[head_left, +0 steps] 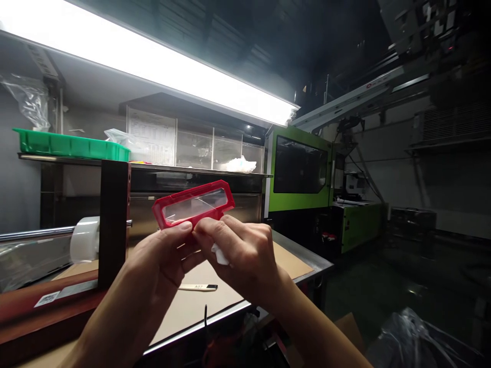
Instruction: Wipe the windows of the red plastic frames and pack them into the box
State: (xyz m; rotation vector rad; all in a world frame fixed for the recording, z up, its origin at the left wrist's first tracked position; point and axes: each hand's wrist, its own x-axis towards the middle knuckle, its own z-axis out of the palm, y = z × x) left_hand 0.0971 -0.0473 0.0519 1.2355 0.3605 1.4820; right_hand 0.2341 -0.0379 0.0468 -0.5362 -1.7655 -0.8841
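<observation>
A red plastic frame with a clear window (192,192) is raised in front of me, tilted, its right end higher. My left hand (153,260) grips it from the lower left, thumb on the near edge and fingers beneath. Against the bottom edge, right of that thumb, press the bent fingers of my right hand (247,250). A crumpled white wad (220,254), maybe tissue or cloth, pokes out from under that hand's curled fingers. Whether the right fingertips also pinch the frame is hidden. Below the hands, a pale strip marked A07 with a black tip (198,287) lies on the table.
The brown-topped table (295,258) has a metal edge. At left stands a dark red stand (114,220) with a roll of white tape (85,239) on a rod. A shelf above holds a green tray (72,145) and white crumpled material (241,164). A green machine (299,168) stands right.
</observation>
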